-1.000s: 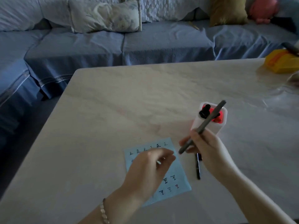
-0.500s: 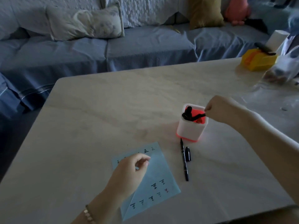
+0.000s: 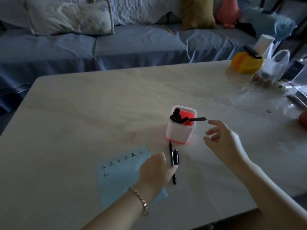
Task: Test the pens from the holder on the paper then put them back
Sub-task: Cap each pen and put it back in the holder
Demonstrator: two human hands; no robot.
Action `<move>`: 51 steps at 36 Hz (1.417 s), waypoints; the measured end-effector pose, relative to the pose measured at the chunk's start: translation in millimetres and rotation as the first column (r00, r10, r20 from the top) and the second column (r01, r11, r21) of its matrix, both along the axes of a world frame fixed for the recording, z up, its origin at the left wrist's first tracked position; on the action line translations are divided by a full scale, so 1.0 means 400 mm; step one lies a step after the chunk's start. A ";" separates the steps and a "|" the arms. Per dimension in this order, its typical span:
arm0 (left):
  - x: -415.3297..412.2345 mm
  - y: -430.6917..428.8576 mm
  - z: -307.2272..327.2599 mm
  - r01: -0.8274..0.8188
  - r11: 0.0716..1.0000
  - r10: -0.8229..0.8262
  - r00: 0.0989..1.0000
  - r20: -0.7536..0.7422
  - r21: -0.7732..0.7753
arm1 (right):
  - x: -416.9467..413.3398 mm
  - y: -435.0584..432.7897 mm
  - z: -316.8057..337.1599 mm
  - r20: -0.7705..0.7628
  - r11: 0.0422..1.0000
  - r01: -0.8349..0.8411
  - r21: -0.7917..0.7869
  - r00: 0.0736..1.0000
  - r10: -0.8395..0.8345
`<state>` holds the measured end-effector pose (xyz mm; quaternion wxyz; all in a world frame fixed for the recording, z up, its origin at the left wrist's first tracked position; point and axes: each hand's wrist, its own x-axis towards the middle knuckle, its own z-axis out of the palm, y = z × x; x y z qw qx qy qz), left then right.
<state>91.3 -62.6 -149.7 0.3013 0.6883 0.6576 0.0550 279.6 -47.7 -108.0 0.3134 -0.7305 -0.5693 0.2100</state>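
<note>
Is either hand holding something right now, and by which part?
Right hand: nothing, fingers spread. Left hand touches the black pen on the table at mid-barrel; a real grip cannot be told.

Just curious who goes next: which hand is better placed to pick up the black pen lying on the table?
The left hand touches the black pen; the right hand hovers open beside the holder, farther off.

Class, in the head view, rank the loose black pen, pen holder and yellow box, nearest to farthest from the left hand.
1. black pen, right beside the left hand.
2. pen holder, beyond it, mid-table.
3. yellow box, far right corner.
</note>
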 end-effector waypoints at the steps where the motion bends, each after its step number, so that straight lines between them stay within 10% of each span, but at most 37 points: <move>1: 0.020 0.004 -0.005 0.021 1.000 -0.021 0.999 -0.044 -0.012 | 0.002 -0.008 -0.010 -0.007 1.000 -0.002 -0.010 1.000 0.002; 14: 0.012 0.015 -0.013 -0.078 0.989 0.068 0.994 -0.082 -0.123 | -0.068 -0.034 -0.115 -0.002 0.965 -0.098 -0.243 0.995 0.100; 29: -0.255 -0.072 0.060 -0.344 0.934 0.354 0.845 0.401 -0.100 | -0.178 0.008 -0.166 0.137 0.923 -0.001 -0.384 0.989 0.058; 35: -0.284 -0.084 0.079 -0.306 0.946 0.257 0.910 0.325 0.109 | -0.213 0.003 -0.130 -0.261 0.960 -0.107 -0.260 0.965 0.037; 41: -0.286 -0.112 0.107 -0.242 0.957 0.136 0.860 0.492 0.158 | -0.280 -0.024 0.011 -0.795 0.995 -0.060 0.077 0.598 0.098; 51: -0.280 -0.144 0.126 -0.280 0.952 0.158 0.799 0.580 0.126 | -0.316 -0.064 0.064 -0.855 0.969 0.101 0.227 0.497 0.149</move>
